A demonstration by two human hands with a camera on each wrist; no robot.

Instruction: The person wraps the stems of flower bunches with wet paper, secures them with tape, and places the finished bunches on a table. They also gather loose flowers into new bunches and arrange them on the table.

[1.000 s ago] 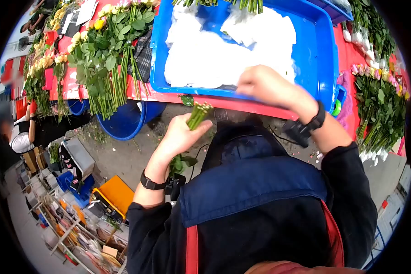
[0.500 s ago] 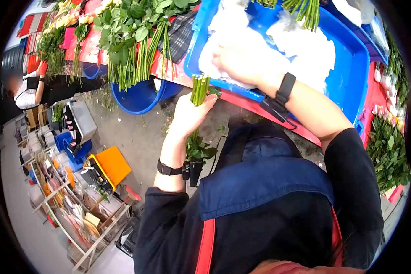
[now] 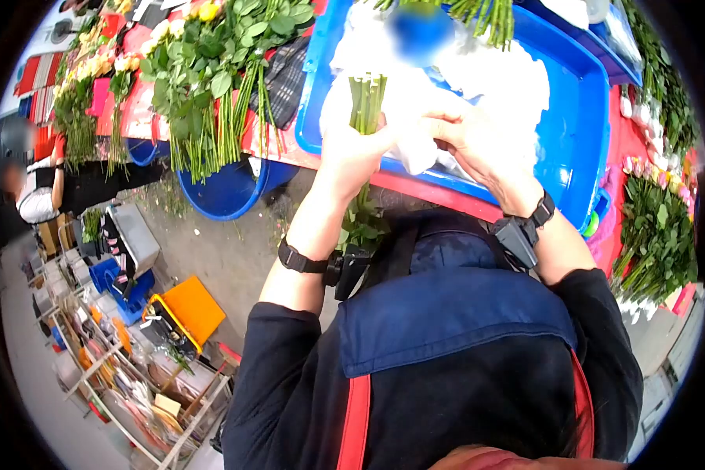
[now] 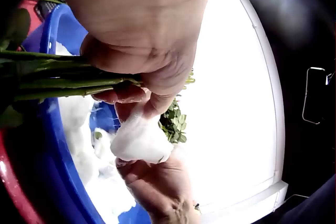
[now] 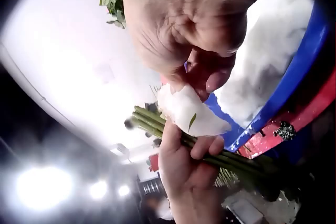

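My left hand (image 3: 351,157) grips a bunch of green stems (image 3: 366,103), cut ends up, with leaves (image 3: 362,223) hanging below the fist. With my right hand (image 3: 489,149) I pinch a wet white wad (image 5: 191,111) that looks like cotton, a small leaf scrap stuck to it. The wad lies against the stems and the left fingers in the right wrist view, and the left wrist view shows it between both hands. Under the hands is the blue tray (image 3: 573,117), holding more of the soaked white material (image 3: 517,86).
More stems (image 3: 489,23) lie over the tray's far side. Leafy rose bunches (image 3: 204,86) hang over the red table's left edge, above a blue bucket (image 3: 223,196). Tulip-like bunches (image 3: 656,227) lie at right. Another person (image 3: 39,192) stands far left, near a cluttered rack (image 3: 125,368).
My right hand reached into the tray and came back with a white wad to the stems. The left hand carried the bunch up and right, over the tray's near edge.
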